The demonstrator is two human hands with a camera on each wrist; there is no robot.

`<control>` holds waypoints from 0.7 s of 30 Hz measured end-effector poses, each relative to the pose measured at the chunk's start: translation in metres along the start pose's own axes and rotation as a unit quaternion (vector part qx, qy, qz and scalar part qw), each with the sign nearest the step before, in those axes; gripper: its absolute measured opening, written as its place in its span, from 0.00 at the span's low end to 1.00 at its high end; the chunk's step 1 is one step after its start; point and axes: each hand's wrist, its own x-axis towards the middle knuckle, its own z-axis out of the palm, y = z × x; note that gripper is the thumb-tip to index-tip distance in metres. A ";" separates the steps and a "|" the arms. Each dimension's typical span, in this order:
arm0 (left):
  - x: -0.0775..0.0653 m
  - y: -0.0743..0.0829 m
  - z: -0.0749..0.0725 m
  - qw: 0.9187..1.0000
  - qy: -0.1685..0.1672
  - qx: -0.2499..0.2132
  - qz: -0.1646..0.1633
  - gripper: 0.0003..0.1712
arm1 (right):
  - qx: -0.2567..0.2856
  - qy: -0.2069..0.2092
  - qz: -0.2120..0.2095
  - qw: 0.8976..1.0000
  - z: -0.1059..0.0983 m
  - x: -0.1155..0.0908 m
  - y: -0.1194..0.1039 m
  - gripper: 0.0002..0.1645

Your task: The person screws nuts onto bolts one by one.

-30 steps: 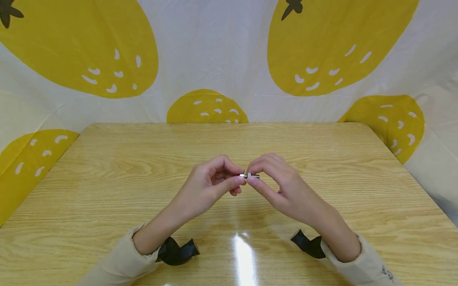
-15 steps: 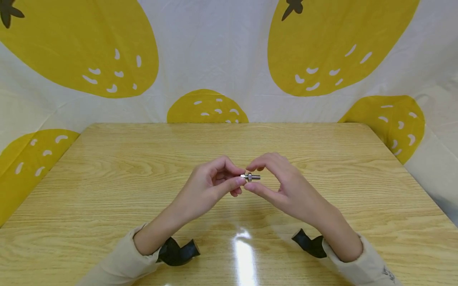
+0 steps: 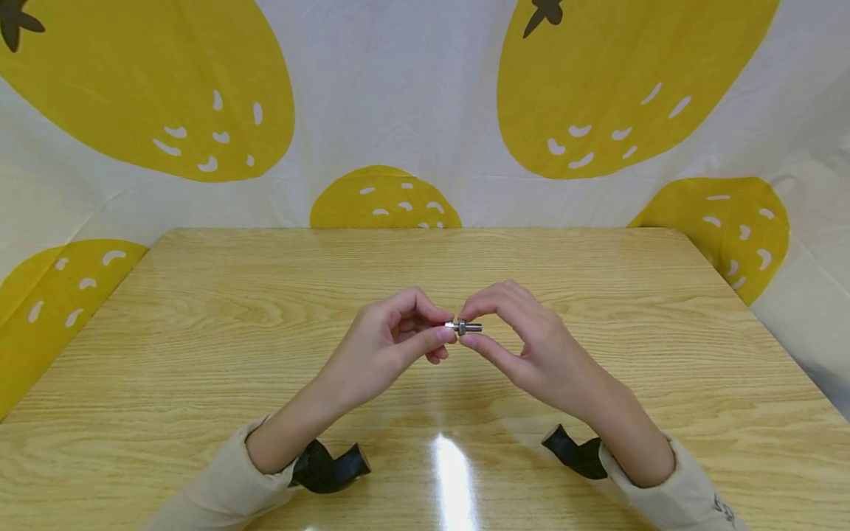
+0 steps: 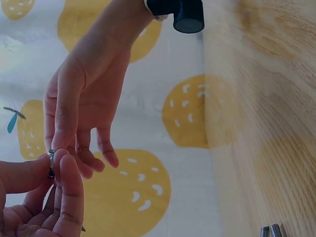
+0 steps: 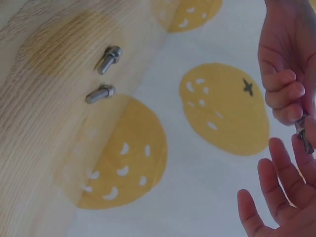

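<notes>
Over the table, my left hand (image 3: 381,343) pinches the head end of a small metal bolt (image 3: 474,328) between thumb and forefinger. The bolt lies level, its threaded shank pointing right. A hex nut (image 3: 462,327) sits on the shank close to the head. My right hand (image 3: 524,335) has its thumb and forefinger on the nut from above and below, the other fingers held loosely away. In the right wrist view the bolt (image 5: 307,142) shows between both hands at the right edge. In the left wrist view fingers mostly cover the nut and bolt (image 4: 51,167).
Two more bolts, one (image 5: 108,59) and another (image 5: 100,93), lie on the wooden table (image 5: 44,98) with nuts near their heads. A white cloth with yellow fruit prints (image 3: 398,88) hangs behind the table. Each wrist bears a black camera mount (image 3: 332,468).
Half a second ago my right thumb and forefinger were spread off the nut; now they have closed in on it again. The left hand keeps its pinch and place.
</notes>
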 end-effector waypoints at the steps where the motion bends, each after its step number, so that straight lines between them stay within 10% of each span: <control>1: 0.000 0.000 0.000 1.000 0.000 -0.001 0.000 0.04 | 0.001 -0.003 0.002 1.000 0.000 0.000 0.000 0.14; 21: -0.001 0.000 0.002 1.000 -0.003 -0.008 0.002 0.03 | -0.011 -0.032 0.078 0.996 0.004 -0.002 -0.001 0.05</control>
